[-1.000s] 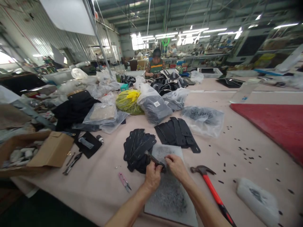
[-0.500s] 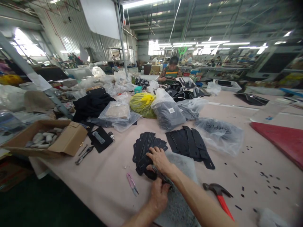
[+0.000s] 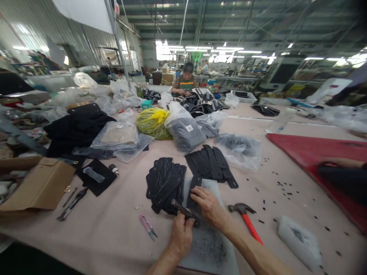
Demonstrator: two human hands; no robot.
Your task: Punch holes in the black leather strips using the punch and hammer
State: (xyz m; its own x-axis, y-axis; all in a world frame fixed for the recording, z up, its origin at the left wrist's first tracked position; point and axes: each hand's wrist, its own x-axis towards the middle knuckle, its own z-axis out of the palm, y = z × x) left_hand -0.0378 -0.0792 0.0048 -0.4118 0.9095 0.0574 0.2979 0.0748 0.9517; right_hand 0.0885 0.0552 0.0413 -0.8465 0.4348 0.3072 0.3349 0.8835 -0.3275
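My left hand is closed around a dark metal punch-like tool, held at a slant over the near edge of the black pieces. With its fingers on a black strip, my right hand holds that strip against a translucent cutting board. Left of the strip lies a fanned pile of black slotted pieces. A second batch of black pieces rests behind the board. To the right is a claw hammer with a red handle, and pink thread snips lie to the left.
Bagged goods, including a yellow bag, line the back. At left are a cardboard box and a long hand tool. Small black scraps dot the right side near a red board. A co-worker sits opposite; another person's arm appears right.
The view has swung right. My right hand has moved off the pile, bringing a black strip onto the board. My left hand still grips the tool, now apart from my right hand.
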